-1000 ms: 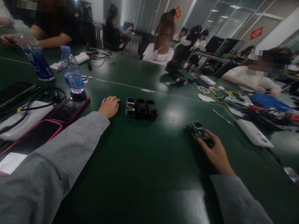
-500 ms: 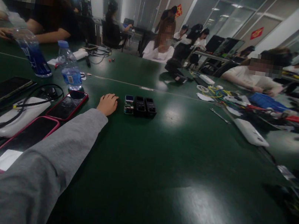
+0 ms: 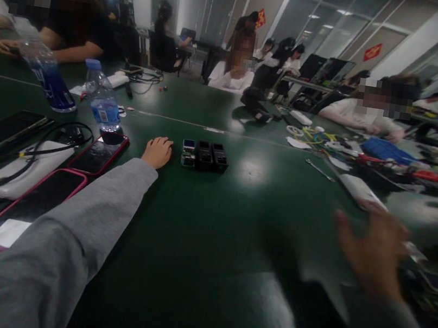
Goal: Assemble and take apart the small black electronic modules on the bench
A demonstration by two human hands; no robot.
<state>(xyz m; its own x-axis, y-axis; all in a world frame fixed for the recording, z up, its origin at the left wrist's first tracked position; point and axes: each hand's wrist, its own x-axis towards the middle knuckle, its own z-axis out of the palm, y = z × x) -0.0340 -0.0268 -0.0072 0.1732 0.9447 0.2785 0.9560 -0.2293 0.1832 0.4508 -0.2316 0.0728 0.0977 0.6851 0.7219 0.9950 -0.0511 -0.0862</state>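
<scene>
My left hand (image 3: 157,152) rests on the green table (image 3: 233,232) with its fingers curled under, just left of a row of three small black modules (image 3: 205,156); the leftmost one shows a circuit board and a small screen. It touches none of them as far as I can tell. My right hand (image 3: 373,247) is in the air over the right side of the table, smeared by motion, with fingers that look spread and nothing visible in them. Grey sleeves cover both arms.
Phones (image 3: 99,153), a white power bank (image 3: 24,170) with black cables and two water bottles (image 3: 103,97) lie at the left. A white box (image 3: 359,190), tools and coloured wires clutter the right. Other people sit along the far edge.
My right hand held a small module a second ago, left the view, and is back in view, blurred, without it. The left hand has stayed put.
</scene>
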